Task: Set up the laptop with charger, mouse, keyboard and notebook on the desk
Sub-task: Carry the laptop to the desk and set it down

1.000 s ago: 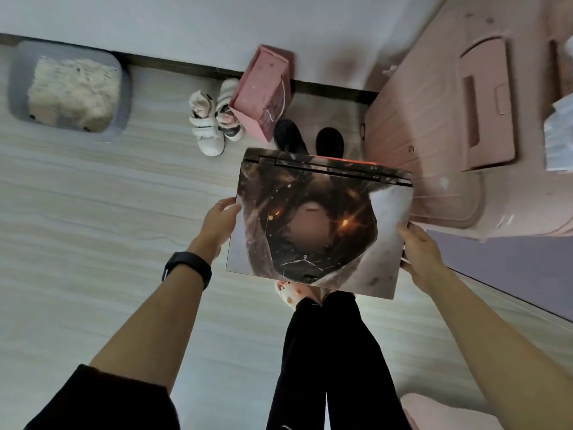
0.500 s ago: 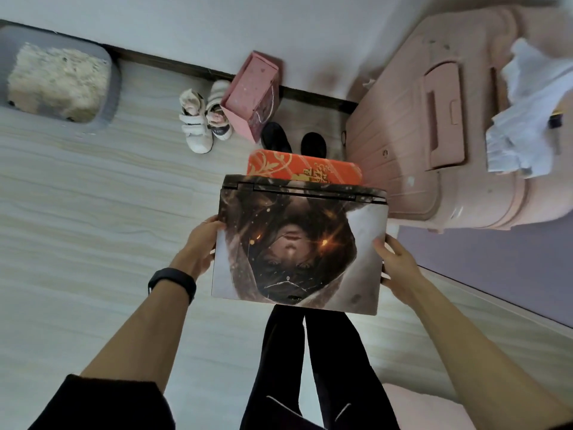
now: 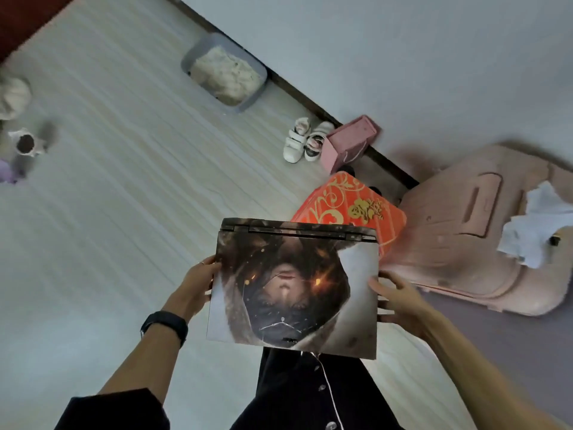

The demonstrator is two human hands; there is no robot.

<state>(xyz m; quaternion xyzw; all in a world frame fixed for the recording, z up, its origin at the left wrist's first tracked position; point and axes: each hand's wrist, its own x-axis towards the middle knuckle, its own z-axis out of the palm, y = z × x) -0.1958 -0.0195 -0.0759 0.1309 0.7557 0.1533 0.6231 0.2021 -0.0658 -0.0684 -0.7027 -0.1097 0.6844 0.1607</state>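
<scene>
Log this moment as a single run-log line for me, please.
laptop: closed, held up, lid toward camera | left hand: grips left edge | right hand: holds right edge

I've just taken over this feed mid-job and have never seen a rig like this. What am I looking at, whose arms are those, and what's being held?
There is no machine here. A person wears one wide-angle camera on the head, looking down, so both arms are that person's own. The left hand, above a black wristband, and the right hand each hold a side edge of a closed laptop with a picture on its lid, carried above the floor. Below are a red box, a pink suitcase, a pink bag, white shoes and a grey tray by the wall. No desk, charger, mouse, keyboard or notebook is in view.
</scene>
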